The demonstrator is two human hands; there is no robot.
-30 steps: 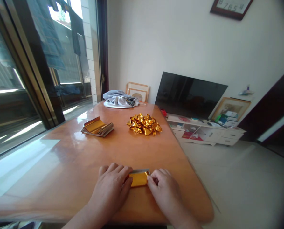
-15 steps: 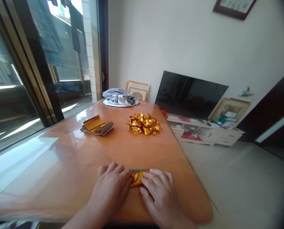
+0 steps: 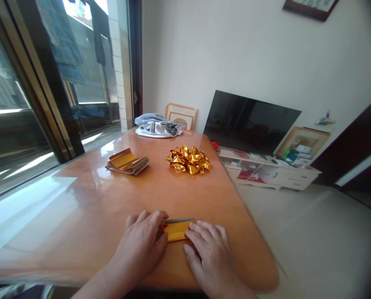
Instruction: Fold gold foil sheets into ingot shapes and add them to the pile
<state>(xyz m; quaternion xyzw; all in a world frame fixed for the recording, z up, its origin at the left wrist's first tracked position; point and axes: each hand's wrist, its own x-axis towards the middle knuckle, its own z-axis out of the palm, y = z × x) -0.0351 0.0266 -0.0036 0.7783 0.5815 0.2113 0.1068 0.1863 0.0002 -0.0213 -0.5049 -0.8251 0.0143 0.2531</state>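
A folded strip of gold foil paper [image 3: 178,231] lies on the table in front of me, its grey edge showing along the far side. My left hand [image 3: 144,238] pinches the strip's left end between thumb and fingers. On the right end, the bent fingertips of my right hand [image 3: 208,247] press the paper down, with the thumb just below its near edge. Farther off to the left rests a stack of gold foil sheets [image 3: 127,162], the top one curled. A heap of folded gold foil pieces [image 3: 190,160] sits to the right of the stack.
The glossy brown table [image 3: 110,207] has a rounded near right corner. At its far end lies a bundle of cloth [image 3: 157,126]. A television [image 3: 250,122] and a white cabinet [image 3: 285,176] stand beyond, and a glass sliding door [image 3: 45,83] is at left.
My left fingers have lifted and shifted slightly left, uncovering more of the gold strip, which now looks flatter. The right hand has stayed nearly in place on its end.
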